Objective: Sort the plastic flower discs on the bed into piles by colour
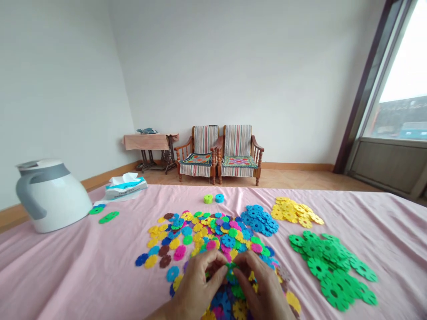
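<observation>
My left hand (204, 278) and my right hand (258, 280) meet low in the middle of the view, thumbs and forefingers closed. Between their fingertips is a small green notched plastic disc (231, 272), partly covered by the fingers. Beneath and around both hands spreads a mixed pile of notched discs (200, 231) in yellow, blue, pink, brown and green. Sorted discs lie to the right of the mix: a blue heap (259, 220), a yellow heap (295, 211) and a larger green heap (333, 262). The discs directly under my palms are hidden.
A pink cloth (110, 266) covers the table. A white and grey jug (55, 195) stands at left beside a tissue box (126, 186) and green discs (108, 217). A lime stack (208, 198) and a blue stack (219, 198) sit toward the back. Two wooden chairs (238, 151) are beyond.
</observation>
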Tool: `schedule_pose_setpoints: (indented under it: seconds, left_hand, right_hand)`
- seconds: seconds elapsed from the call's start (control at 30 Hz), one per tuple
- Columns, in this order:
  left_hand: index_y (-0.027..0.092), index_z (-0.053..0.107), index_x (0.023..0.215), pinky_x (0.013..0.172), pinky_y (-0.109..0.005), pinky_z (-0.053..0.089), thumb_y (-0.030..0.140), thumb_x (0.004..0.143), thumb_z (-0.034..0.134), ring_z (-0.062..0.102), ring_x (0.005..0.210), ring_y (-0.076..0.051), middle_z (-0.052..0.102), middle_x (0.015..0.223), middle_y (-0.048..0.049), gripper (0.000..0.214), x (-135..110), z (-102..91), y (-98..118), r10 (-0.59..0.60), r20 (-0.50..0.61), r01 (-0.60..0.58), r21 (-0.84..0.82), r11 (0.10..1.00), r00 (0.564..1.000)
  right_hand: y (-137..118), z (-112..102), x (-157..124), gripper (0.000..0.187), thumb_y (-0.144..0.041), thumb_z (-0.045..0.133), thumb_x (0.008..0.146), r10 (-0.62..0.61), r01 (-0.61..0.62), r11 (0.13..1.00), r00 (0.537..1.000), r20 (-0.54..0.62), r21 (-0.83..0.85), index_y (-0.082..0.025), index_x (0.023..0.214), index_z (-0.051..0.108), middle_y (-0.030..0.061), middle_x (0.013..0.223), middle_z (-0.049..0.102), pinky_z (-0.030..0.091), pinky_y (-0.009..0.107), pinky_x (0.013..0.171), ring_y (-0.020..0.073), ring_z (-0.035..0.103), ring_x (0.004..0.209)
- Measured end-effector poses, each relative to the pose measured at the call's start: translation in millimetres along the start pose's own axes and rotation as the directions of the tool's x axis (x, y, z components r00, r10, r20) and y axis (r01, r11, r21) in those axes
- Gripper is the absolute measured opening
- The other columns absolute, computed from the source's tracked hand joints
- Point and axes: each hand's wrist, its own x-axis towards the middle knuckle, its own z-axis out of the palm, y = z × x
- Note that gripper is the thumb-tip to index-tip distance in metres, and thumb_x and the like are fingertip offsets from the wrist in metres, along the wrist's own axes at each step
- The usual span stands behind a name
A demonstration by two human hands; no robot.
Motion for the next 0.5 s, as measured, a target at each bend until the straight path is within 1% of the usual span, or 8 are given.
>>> schedule_pose_setpoints:
  seconds: [0.07, 0.13, 0.2, 0.27, 0.33, 0.37, 0.43, 0.5]
  left_hand:
    - [0.022, 0.061, 0.082, 0.064, -0.023, 0.049, 0.035, 0.085, 0.051, 0.061, 0.068, -0.015, 0.065, 0.073, -0.0015, 0.017, -1, -2.8, -4, 0.016, -0.028, -0.014, 0.042, 0.999, 0.999]
    - [0.023, 0.061, 0.084, 0.066, -0.024, 0.049, 0.036, 0.086, 0.049, 0.061, 0.070, -0.016, 0.066, 0.075, -0.0013, 0.018, -2, -8.8, -10, 0.046, -0.094, -0.038, 0.087, 0.996, 0.994]
    - [0.024, 0.061, 0.084, 0.067, -0.024, 0.049, 0.036, 0.087, 0.047, 0.062, 0.071, -0.016, 0.067, 0.075, -0.0005, 0.018, -2, -15.8, -15, 0.071, -0.152, -0.050, 0.133, 0.990, 0.986]
    - [0.025, 0.061, 0.084, 0.068, -0.024, 0.049, 0.035, 0.086, 0.048, 0.063, 0.072, -0.016, 0.067, 0.076, 0.0002, 0.017, -2, -22.0, -18, 0.090, -0.203, -0.050, 0.194, 0.980, 0.975]
    - [0.025, 0.062, 0.083, 0.070, -0.025, 0.049, 0.034, 0.086, 0.049, 0.063, 0.074, -0.017, 0.068, 0.077, 0.0005, 0.015, -1, -26.5, -21, 0.113, -0.237, -0.052, 0.249, 0.967, 0.965]
    - [0.025, 0.062, 0.083, 0.071, -0.025, 0.049, 0.033, 0.086, 0.049, 0.063, 0.075, -0.017, 0.068, 0.078, 0.0004, 0.015, 0, -28.2, -22, 0.121, -0.251, -0.052, 0.265, 0.963, 0.960]
    - [0.024, 0.062, 0.083, 0.072, -0.025, 0.050, 0.031, 0.085, 0.049, 0.064, 0.076, -0.017, 0.068, 0.079, 0.0001, 0.014, 2, -30.6, -23, 0.131, -0.264, -0.056, 0.275, 0.960, 0.956]
    - [0.023, 0.061, 0.083, 0.072, -0.025, 0.050, 0.029, 0.086, 0.049, 0.064, 0.077, -0.017, 0.069, 0.080, -0.0003, 0.014, 3, -32.1, -24, 0.138, -0.262, -0.063, 0.275, 0.959, 0.955]
  right_hand:
    - [1, -5, 2, 0.012, -0.027, 0.046, 0.089, 0.006, -0.008, 0.999, 0.999, -0.035, -0.051, -0.022, 0.082, 0.054, -0.0019, 0.071, 0.060, 0.047, 0.021, 0.059, 0.0123, 0.059, 0.065]
    - [5, -16, 7, 0.012, -0.027, 0.046, 0.089, 0.004, -0.017, 0.990, 0.996, -0.094, -0.140, -0.022, 0.081, 0.055, -0.0010, 0.072, 0.061, 0.047, 0.022, 0.059, 0.0130, 0.059, 0.065]
    - [13, -34, 14, 0.014, -0.030, 0.047, 0.088, 0.007, -0.047, 0.968, 0.987, -0.160, -0.248, -0.022, 0.082, 0.057, 0.0007, 0.075, 0.063, 0.047, 0.024, 0.061, 0.0145, 0.059, 0.067]
    - [25, -57, 21, 0.018, -0.033, 0.045, 0.087, 0.034, -0.117, 0.931, 0.970, -0.239, -0.344, -0.022, 0.084, 0.058, 0.0024, 0.077, 0.064, 0.047, 0.026, 0.064, 0.0163, 0.061, 0.069]
    - [41, -83, 25, 0.023, -0.037, 0.043, 0.086, 0.089, -0.236, 0.878, 0.935, -0.343, -0.416, -0.021, 0.082, 0.060, 0.0040, 0.077, 0.067, 0.046, 0.028, 0.065, 0.0184, 0.063, 0.070]
    - [50, -96, 26, 0.024, -0.038, 0.043, 0.084, 0.133, -0.319, 0.840, 0.905, -0.404, -0.438, -0.021, 0.082, 0.060, 0.0049, 0.077, 0.068, 0.045, 0.028, 0.064, 0.0197, 0.064, 0.071]
    - [69, -122, 23, 0.027, -0.039, 0.043, 0.081, 0.216, -0.485, 0.724, 0.835, -0.506, -0.490, -0.021, 0.084, 0.062, 0.0063, 0.079, 0.070, 0.043, 0.030, 0.061, 0.0233, 0.065, 0.071]
    - [89, -147, 16, 0.031, -0.043, 0.043, 0.079, 0.293, -0.614, 0.582, 0.770, -0.566, -0.533, -0.022, 0.088, 0.064, 0.0082, 0.082, 0.072, 0.041, 0.032, 0.057, 0.0270, 0.066, 0.072]
